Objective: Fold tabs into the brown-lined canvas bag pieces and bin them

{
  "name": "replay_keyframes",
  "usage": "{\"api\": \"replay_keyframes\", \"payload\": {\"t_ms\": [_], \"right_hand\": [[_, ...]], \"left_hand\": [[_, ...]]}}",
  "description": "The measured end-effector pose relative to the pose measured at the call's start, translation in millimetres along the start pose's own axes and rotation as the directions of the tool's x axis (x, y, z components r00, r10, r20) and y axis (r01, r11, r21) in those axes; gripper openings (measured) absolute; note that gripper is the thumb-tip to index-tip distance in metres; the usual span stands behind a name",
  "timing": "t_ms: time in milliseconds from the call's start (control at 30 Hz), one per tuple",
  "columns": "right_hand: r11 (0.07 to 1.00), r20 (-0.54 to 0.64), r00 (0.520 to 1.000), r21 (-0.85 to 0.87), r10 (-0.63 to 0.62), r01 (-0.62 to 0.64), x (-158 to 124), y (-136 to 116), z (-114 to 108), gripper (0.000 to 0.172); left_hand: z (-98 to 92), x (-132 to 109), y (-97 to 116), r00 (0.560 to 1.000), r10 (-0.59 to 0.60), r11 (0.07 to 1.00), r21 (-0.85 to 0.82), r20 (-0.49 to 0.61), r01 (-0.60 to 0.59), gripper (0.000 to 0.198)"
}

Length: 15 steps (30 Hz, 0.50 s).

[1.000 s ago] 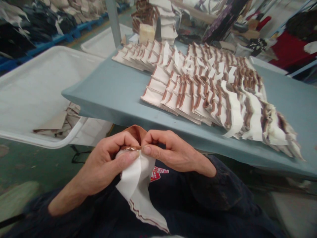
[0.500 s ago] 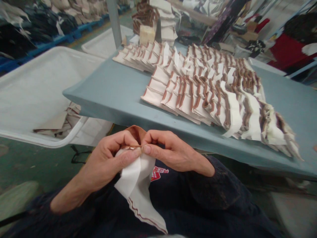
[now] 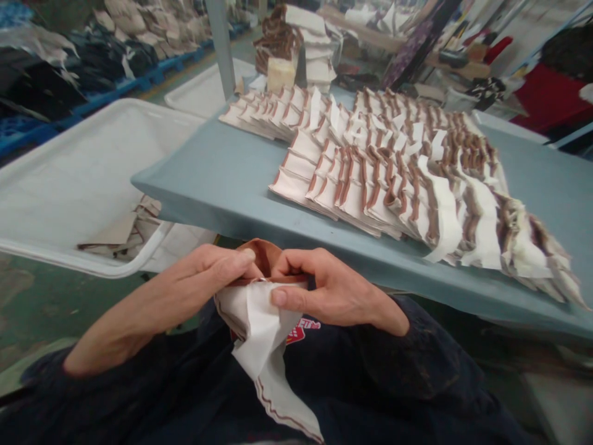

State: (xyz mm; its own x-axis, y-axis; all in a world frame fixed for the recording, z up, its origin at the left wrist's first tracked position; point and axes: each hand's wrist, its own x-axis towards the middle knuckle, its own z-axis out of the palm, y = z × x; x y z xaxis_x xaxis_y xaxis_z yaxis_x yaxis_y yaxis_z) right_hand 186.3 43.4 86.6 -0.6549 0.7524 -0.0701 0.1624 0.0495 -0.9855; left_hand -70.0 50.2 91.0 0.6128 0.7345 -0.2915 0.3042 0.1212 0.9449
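Close to my chest, both hands hold a piece of white fabric (image 3: 273, 327) with brown edging and a brown side that shows at its top. My left hand (image 3: 208, 272) is closed at the piece's upper left edge, its thumb lying along the top. With my right hand (image 3: 319, 287) I pinch the upper right edge, the thumb on the white face and the fingers behind. A strip of the fabric hangs down below the hands, its wavy brown edge toward my lap. The fingertips behind the cloth are hidden.
On the blue-grey table (image 3: 208, 179) ahead lie rows of stacked white fabric pieces (image 3: 352, 179) with brown edges and loose white strips. At the left stands a white plastic bin (image 3: 106, 266) with some beige pieces inside. A metal post (image 3: 221, 49) rises behind the table's far left corner.
My left thumb has lifted from the white face up to the top edge, and the hands are slightly farther apart. The brown edge now shows across the top of the fabric.
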Motion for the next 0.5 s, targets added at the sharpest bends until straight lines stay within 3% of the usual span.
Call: {"api": "replay_keyframes", "payload": {"t_ms": [100,233,367,500], "right_hand": [[0.996,0.021,1.000,-0.091,-0.010,0.012,0.6,-3.2,1.0,0.057],[0.994,0.052,0.998,-0.101,-0.038,0.043,-2.1,-3.8,1.1,0.054],[0.995,0.062,0.997,-0.088,-0.050,0.056,-4.9,-3.7,0.0,0.050],[0.992,0.050,0.998,-0.123,-0.034,0.040,-2.7,-7.4,-1.0,0.049]], "left_hand": [[-1.1,5.6,6.2,0.994,0.049,0.998,0.038,0.094,-0.052,0.053],[-1.2,4.3,13.6,0.975,0.171,0.959,0.204,0.139,-0.197,0.048],[1.1,-4.0,17.9,0.958,0.270,0.890,0.354,0.099,-0.287,0.030],[7.5,-8.6,19.6,0.951,0.305,0.861,0.413,0.047,-0.297,0.031]]}}
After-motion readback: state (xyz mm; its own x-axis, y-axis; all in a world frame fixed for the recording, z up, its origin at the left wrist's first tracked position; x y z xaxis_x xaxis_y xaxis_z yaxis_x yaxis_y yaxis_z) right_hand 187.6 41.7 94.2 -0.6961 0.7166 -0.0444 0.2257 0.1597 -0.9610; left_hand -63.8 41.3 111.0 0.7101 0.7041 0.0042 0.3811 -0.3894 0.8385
